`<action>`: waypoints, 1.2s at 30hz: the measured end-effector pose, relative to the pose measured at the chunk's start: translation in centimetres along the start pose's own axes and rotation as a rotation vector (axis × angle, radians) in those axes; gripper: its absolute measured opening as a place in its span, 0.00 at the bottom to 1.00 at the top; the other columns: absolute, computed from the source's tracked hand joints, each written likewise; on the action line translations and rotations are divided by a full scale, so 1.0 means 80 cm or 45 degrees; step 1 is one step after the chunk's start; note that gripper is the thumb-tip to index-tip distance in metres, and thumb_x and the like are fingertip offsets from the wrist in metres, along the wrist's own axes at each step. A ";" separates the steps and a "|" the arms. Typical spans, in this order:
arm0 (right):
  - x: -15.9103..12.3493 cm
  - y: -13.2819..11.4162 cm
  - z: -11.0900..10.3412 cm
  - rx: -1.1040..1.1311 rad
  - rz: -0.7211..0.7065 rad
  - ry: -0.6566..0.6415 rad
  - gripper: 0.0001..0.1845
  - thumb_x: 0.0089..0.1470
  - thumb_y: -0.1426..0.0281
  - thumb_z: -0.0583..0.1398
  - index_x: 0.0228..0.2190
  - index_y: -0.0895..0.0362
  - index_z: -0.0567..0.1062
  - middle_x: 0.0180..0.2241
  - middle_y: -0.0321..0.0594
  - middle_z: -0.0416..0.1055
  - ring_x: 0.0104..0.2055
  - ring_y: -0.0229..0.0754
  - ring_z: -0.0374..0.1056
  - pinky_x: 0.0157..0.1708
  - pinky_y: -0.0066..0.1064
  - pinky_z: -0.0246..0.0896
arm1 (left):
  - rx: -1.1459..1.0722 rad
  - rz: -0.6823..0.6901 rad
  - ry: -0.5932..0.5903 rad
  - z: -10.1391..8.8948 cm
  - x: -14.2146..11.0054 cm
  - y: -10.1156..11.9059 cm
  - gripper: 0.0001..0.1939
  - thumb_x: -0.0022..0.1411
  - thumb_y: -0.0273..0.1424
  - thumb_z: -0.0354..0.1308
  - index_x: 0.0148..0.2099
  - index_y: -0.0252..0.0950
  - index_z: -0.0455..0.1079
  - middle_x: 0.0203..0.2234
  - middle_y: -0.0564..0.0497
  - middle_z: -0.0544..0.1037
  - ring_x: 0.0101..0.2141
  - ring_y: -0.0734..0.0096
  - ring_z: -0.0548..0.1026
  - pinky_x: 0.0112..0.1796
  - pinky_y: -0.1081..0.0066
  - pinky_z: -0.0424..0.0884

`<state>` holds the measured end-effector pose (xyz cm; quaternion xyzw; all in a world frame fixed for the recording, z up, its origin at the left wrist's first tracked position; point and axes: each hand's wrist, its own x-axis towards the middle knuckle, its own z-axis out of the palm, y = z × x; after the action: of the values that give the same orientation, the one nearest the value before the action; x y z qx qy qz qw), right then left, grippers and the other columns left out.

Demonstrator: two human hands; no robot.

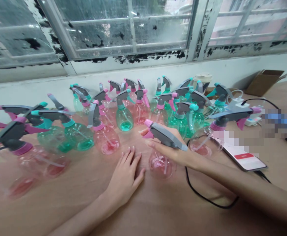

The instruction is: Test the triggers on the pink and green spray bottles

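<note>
My right hand (166, 147) is wrapped round the neck of a pink spray bottle (161, 166), just under its grey and pink trigger head. The bottle stands at the middle of the table, its nozzle facing left. Flat on the wooden table (148, 209) lies my left hand (127, 175), fingers stretched out and holding nothing. Closest beyond it is another pink spray bottle (106, 141), with a green spray bottle (124, 118) a little farther back. To the right of my right hand stands a clear pinkish spray bottle (203, 144) with a pink collar.
Several more pink and green spray bottles crowd the left side and the back by the wall. A phone (243, 155) lies at right, near a black cable (207, 200) and a white power strip (250, 118). An open cardboard box (263, 83) stands at the back right.
</note>
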<state>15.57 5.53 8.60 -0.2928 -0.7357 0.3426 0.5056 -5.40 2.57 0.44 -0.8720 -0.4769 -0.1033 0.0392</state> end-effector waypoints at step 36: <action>-0.002 -0.004 -0.003 -0.027 -0.163 -0.064 0.01 0.54 0.72 0.59 0.32 0.56 0.71 0.24 0.30 0.64 0.24 0.33 0.59 0.27 0.28 0.57 | -0.020 -0.027 -0.021 -0.001 0.000 0.002 0.27 0.68 0.41 0.47 0.62 0.31 0.63 0.64 0.34 0.60 0.63 0.46 0.58 0.58 0.46 0.60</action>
<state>15.80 5.24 8.78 -0.2418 -0.7688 0.3092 0.5048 -5.29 2.51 0.55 -0.8679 -0.4857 -0.1002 0.0275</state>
